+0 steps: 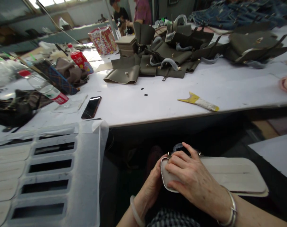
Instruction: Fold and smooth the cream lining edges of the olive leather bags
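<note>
Over my lap is a handbag piece (235, 175) with a long pale panel, rounded corners and a raised light rim. Small metal fittings and a plastic-wrapped handle (178, 147) show along its far edge. My left hand (155, 176) is wrapped round the left end, its fingers partly hidden behind it. Across the top lies my right hand (190, 171), its fingers bent and pressing the pale surface inside the rim near that end, index finger raised. The underside of the piece is hidden.
Dark olive bag pieces (167, 53) are heaped on the white table (138, 108). A phone (91, 107), a yellow scraper-like tool (199, 101) and a clear bottle (47, 90) lie nearer. At left stands a slotted plastic crate (84, 176) with pale panels. Two people (131, 15) are behind.
</note>
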The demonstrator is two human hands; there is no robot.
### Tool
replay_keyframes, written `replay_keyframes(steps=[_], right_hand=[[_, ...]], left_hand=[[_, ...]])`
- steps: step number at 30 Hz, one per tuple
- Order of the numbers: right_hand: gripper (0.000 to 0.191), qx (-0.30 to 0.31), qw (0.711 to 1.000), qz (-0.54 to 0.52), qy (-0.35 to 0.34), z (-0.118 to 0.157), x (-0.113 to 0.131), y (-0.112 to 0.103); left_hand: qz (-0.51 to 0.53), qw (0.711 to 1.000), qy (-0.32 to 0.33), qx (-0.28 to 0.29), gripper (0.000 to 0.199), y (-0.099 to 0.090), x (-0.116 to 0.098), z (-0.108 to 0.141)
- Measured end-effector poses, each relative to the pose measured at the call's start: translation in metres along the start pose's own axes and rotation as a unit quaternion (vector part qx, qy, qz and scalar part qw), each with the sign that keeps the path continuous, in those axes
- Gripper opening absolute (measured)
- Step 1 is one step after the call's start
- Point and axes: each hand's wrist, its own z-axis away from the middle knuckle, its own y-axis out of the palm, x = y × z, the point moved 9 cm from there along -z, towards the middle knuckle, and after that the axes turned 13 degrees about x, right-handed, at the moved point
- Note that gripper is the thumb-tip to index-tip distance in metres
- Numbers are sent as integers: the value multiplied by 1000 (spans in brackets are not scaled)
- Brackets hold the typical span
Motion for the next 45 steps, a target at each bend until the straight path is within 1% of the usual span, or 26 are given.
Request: replay_keyframes(steps=[3, 9, 13, 16, 19, 22, 25, 28, 34, 39, 45], right_hand=[[33, -5, 1000, -6, 0, 2, 0, 0], [32, -13, 1000, -23, 3, 7, -1, 2], [35, -21, 999, -35, 4, 6, -1, 2], [36, -19, 999, -44, 7, 6, -2, 3], [39, -19, 998, -56, 12, 7, -3, 4], [41, -21, 997, -70, 17, 9, -4, 4], [45, -23, 997, -78, 17, 9, -4, 4], [50, -28, 996, -80, 14, 8, -4, 4], [52, -37, 996, -76, 9, 9, -3, 4], [57, -50, 997, -66, 3, 9, -2, 3], [61, -64, 996, -68, 1, 11, -4, 5]], left_hand=[[-2, 1000, -2, 14, 60, 2, -2, -2], [7, 999, -24, 34, 52, 3, -5, -5], [21, 999, -32, 38, 52, 4, -5, -5], [25, 998, -30, 51, 53, 7, -7, -5], [13, 998, -23, 64, 50, 12, -11, -5], [-1, 997, -29, 77, 52, 17, -15, -6], [-37, 995, -30, 83, 53, 21, -20, -6], [-71, 995, -25, 70, 54, 22, -25, -6], [-108, 993, -40, 32, 55, 20, -29, -3], [-140, 989, -50, -12, 55, 14, -33, 3], [-146, 988, -39, -27, 51, 14, -36, 8]])
